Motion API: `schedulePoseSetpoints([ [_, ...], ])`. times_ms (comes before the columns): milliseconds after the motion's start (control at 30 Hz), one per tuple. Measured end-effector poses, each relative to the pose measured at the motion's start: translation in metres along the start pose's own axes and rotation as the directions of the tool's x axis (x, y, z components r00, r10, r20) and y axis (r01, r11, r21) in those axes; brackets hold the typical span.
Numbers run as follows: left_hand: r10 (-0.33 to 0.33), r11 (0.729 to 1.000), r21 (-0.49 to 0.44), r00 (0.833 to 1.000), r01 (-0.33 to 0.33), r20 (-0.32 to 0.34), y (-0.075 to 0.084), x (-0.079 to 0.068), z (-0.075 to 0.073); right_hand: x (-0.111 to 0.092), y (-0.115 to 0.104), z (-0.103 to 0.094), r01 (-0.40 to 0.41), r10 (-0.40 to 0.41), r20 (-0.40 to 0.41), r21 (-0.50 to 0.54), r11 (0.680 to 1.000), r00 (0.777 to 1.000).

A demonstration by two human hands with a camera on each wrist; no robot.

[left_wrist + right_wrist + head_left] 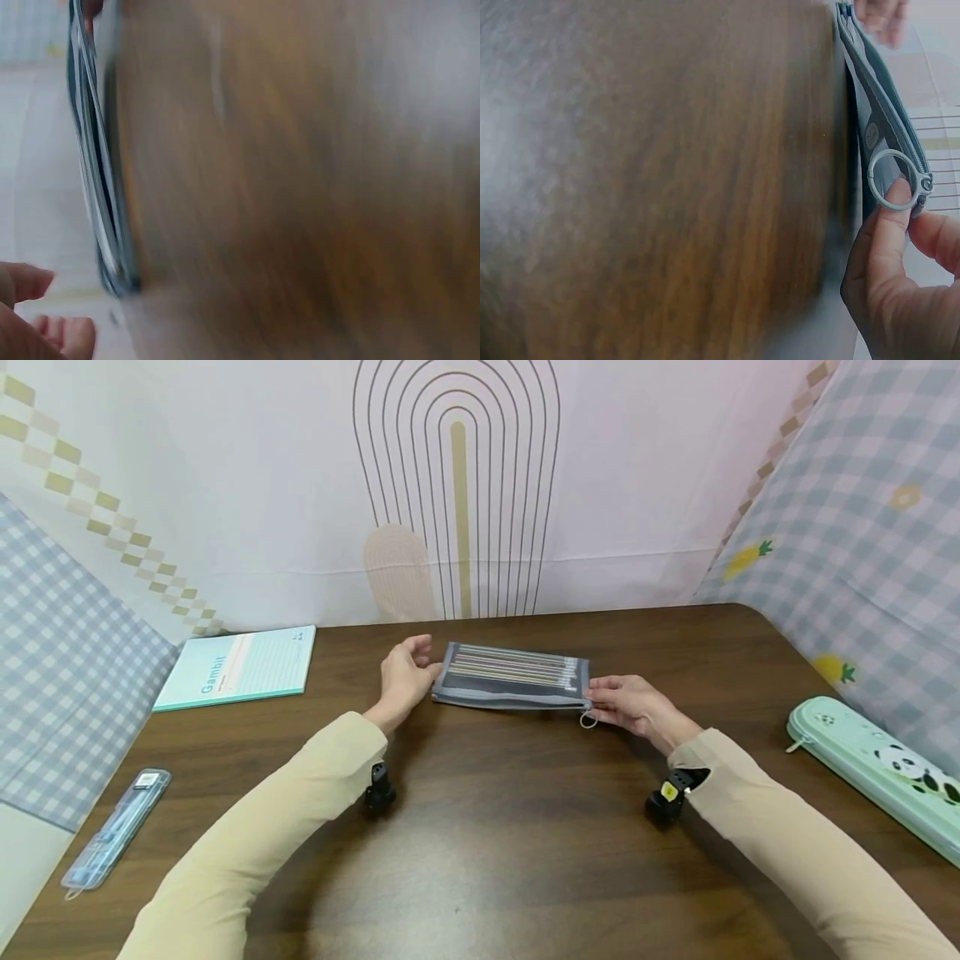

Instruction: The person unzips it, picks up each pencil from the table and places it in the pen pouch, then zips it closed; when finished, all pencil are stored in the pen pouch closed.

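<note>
A grey zippered pencil pouch [517,700] lies toward the back of the table, several slim pencils [510,667] showing through its front. Its right end is pinched between the thumb and fingers of my right hand [633,703], close beside the round zipper ring [892,180]. At the pouch's other end is my left hand [405,681], fingers loosely bent; in the left wrist view a gap separates its fingertips [79,334] from the pouch corner. Seen edge-on in the right wrist view, the pouch [877,97] has its zipper along the edge.
A pale green notebook [232,668] lies at the back left of the brown table [480,843]. Nearer on that side is a clear blue case [118,831]. On the right sits a mint panda pencil case [877,768]. Patterned cloth hangs behind and at both sides.
</note>
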State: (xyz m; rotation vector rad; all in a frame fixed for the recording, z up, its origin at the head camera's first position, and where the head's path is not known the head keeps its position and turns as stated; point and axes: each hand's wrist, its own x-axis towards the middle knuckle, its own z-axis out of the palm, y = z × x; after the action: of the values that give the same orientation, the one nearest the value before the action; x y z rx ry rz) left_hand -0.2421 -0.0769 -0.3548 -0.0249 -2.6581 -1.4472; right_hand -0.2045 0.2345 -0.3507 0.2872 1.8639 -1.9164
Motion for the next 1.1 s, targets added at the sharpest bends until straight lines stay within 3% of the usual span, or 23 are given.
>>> schedulePoseSetpoints([
  [67, 0.08, 0.996, -0.025, 0.997, -0.08, 0.006, 0.01, -0.008, 0.009, -0.001, 0.0, -0.001, 0.004, -0.004, 0.0, 0.005, 1.0, 1.0],
  [167, 0.121, 0.986, -0.129, 0.984, -0.103, 0.134, 0.029, -0.027, 0.029, -0.002, 0.001, -0.001, 0.009, -0.009, 0.003, 0.025, 1.0, 1.0],
  [267, 0.102, 0.974, -0.222, 0.947, -0.033, 0.306, 0.041, -0.048, 0.053, 0.0, 0.003, 0.001, 0.007, -0.007, -0.002, 0.04, 0.999, 1.0],
  [333, 0.067, 0.961, -0.272, 0.917, 0.047, 0.394, 0.046, -0.06, 0.067, 0.001, 0.004, 0.001, 0.002, -0.002, -0.001, 0.046, 0.999, 1.0],
  [433, 0.027, 0.93, -0.337, 0.886, 0.148, 0.463, 0.05, -0.072, 0.086, 0.002, 0.005, 0.003, -0.011, 0.012, -0.014, 0.048, 0.999, 1.0],
  [533, -0.011, 0.893, -0.386, 0.868, 0.231, 0.496, 0.052, -0.077, 0.099, 0.0, 0.005, 0.005, -0.014, 0.014, -0.016, 0.053, 0.998, 1.0],
  [600, -0.029, 0.875, -0.405, 0.862, 0.267, 0.506, 0.054, -0.078, 0.106, -0.001, 0.005, 0.006, -0.012, 0.013, -0.017, 0.059, 0.998, 1.0],
  [733, -0.041, 0.865, -0.413, 0.861, 0.285, 0.507, 0.058, -0.079, 0.116, -0.002, 0.005, 0.006, 0.003, -0.003, -0.01, 0.057, 0.998, 1.0],
  [900, -0.055, 0.868, -0.404, 0.866, 0.288, 0.498, 0.064, -0.081, 0.122, 0.004, 0.011, 0.0, 0.041, -0.043, 0.025, 0.069, 0.997, 0.999],
  [1100, -0.056, 0.879, -0.393, 0.877, 0.27, 0.477, 0.066, -0.082, 0.125, -0.001, 0.005, 0.006, 0.0, 0.002, -0.031, 0.05, 0.999, 1.0],
])
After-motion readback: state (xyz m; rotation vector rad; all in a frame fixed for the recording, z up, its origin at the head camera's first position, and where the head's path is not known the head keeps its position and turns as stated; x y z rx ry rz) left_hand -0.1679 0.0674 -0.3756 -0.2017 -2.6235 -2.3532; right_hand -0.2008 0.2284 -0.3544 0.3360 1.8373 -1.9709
